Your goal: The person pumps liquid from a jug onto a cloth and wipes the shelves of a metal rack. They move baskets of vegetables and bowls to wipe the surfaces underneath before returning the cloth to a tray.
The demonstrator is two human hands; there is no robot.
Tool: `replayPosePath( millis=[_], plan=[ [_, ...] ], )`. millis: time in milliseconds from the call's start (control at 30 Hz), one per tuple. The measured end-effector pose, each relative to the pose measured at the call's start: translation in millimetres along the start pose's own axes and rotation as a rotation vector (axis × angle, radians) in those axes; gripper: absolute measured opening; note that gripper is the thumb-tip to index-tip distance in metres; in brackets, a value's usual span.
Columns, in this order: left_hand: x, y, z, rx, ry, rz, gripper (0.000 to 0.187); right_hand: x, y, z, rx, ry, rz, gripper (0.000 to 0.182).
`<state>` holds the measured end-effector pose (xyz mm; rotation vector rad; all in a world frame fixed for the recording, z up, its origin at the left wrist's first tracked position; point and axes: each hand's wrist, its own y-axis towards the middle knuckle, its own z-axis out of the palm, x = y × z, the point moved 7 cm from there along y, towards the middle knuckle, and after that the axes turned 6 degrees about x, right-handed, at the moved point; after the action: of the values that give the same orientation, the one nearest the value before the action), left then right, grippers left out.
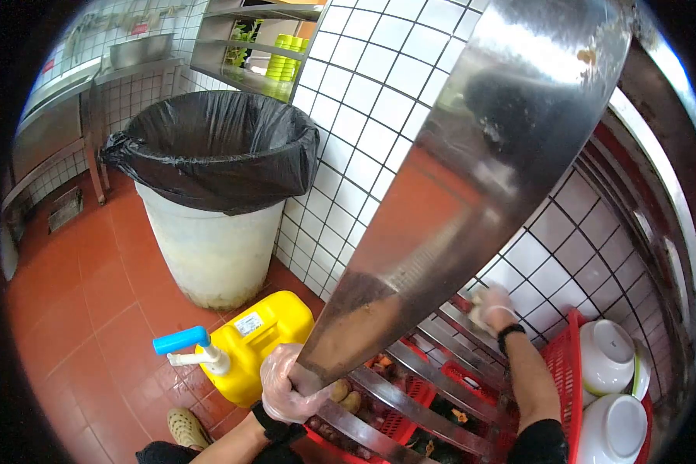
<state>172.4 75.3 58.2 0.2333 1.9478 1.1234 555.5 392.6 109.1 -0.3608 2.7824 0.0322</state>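
My left hand (290,384), in a clear plastic glove, is wrapped round the lower corner of a shiny steel panel (448,209) that slants across the view. My right hand (493,308), gloved too, reaches behind that panel, close to the tiled wall and above a slatted steel rack (441,375). Its fingers are curled and blurred, around something pale that I cannot make out. Under the slats sit red plastic baskets (416,394) with potatoes (349,400) and other produce. A yellow jug (267,332) with a blue-topped pump stands just left of my left hand.
A large white bin (209,247) lined with a black bag stands against the tiled wall (371,100). White bowls (607,348) fill a red basket (572,363) on the right. Steel shelves (247,73) hold green items at the back. My shoe (185,425) rests on red floor tiles.
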Motion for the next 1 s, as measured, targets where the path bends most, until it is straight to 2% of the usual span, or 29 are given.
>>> replayPosePath(
  millis=[33, 133, 233, 267, 300, 333, 367, 467, 533, 567, 600, 667, 733, 767, 800, 833, 867, 900, 933, 1000],
  plan=[
    [0, 1, -1, -0.019, -0.028, 0.009, 0.057, -24, -14, 5, 0.072, 0.111, 0.262, 0.023],
    [-7, 4, -4, -0.059, -0.026, 0.073, 0.058, -17, -27, 1, 0.027, -0.055, 0.131, 0.020],
    [-8, 8, -6, -0.070, -0.050, 0.052, 0.064, 31, -5, -16, -0.016, -0.038, -0.017, 0.019],
    [-9, 9, -6, -0.073, -0.053, 0.067, 0.065, 37, 12, -7, -0.266, 0.088, -0.108, 0.018],
    [-10, 9, -6, -0.078, -0.054, 0.082, 0.067, 72, 29, -31, -0.114, 0.109, -0.082, 0.017],
    [-9, 9, -6, -0.083, -0.054, 0.096, 0.069, 87, 49, -26, -0.316, 0.232, -0.151, 0.019],
    [3, 3, 0, 0.007, -0.123, 0.097, 0.068, 103, 78, -18, -0.229, 0.177, -0.064, 0.022],
    [2, 5, -2, 0.022, -0.097, 0.101, 0.067, 138, 105, -35, -0.076, 0.112, -0.077, 0.021],
    [8, -6, 5, 0.012, -0.016, 0.111, 0.069, 140, 70, -58, -0.171, 0.182, -0.130, 0.025],
    [10, -12, 8, 0.030, 0.039, 0.107, 0.069, 136, 54, -62, -0.214, 0.225, -0.146, 0.027],
    [8, -11, 6, 0.050, 0.052, 0.094, 0.068, 127, 54, -52, -0.108, 0.135, -0.087, 0.036],
    [4, -9, 3, 0.089, 0.079, 0.069, 0.066, 106, 40, -44, -0.141, 0.081, -0.048, 0.035],
    [2, -6, 0, 0.052, 0.021, 0.030, 0.064, 83, 9, -47, -0.065, 0.108, -0.023, 0.030],
    [3, -4, -1, 0.055, 0.002, 0.011, 0.063, 58, -4, -36, -0.142, 0.174, 0.024, 0.024],
    [4, -2, -1, 0.058, -0.016, -0.008, 0.062, 24, 1, 0, -0.126, 0.074, -0.086, 0.024],
    [4, 1, -1, 0.049, -0.039, 0.011, 0.062, -5, -24, 1, -0.029, 0.141, 0.062, 0.025],
    [5, -2, 0, 0.039, -0.041, 0.012, 0.062, -39, -43, 22, -0.189, 0.108, 0.071, 0.034],
    [7, -4, 0, 0.029, -0.043, 0.014, 0.062, -77, -58, 42, -0.075, 0.196, 0.317, 0.044],
    [8, -6, 1, 0.019, -0.045, 0.015, 0.061, -88, -71, 47, 0.015, -0.005, 0.270, 0.041],
    [8, -8, 3, 0.011, -0.033, 0.010, 0.060, -114, -66, 71, 0.089, -0.077, 0.267, 0.040]
  ],
)
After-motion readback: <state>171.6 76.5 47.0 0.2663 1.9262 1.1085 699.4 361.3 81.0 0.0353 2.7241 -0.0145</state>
